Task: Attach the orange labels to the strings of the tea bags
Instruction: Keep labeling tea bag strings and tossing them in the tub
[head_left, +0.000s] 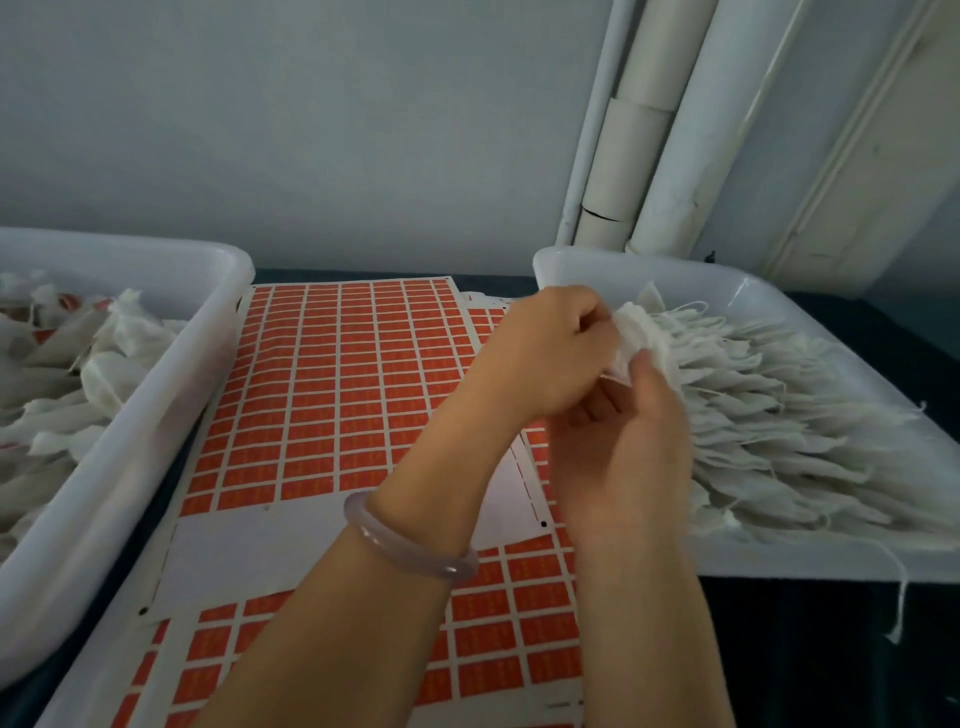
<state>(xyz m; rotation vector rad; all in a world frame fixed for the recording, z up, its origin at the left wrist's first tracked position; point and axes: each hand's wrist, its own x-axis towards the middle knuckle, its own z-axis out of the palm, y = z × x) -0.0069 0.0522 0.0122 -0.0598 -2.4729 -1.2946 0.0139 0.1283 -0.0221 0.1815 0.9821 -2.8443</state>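
Sheets of orange labels (343, 384) lie flat on the table between two white trays. My left hand (550, 353), with a pale bangle on its wrist, and my right hand (623, 441) meet at the near left edge of the right tray (582, 265). Together they pinch a white tea bag (636, 332) at the top of a fanned stack of white tea bags (789, 415) with loose strings. The left tray (156, 395) holds a loose heap of tea bags (78, 364), some with orange labels showing.
White pipes (654, 130) run up the wall behind the right tray. A second label sheet (519, 639) overlaps the first near me. A string (901, 608) dangles over the right tray's front rim. The dark table (831, 665) shows at the right.
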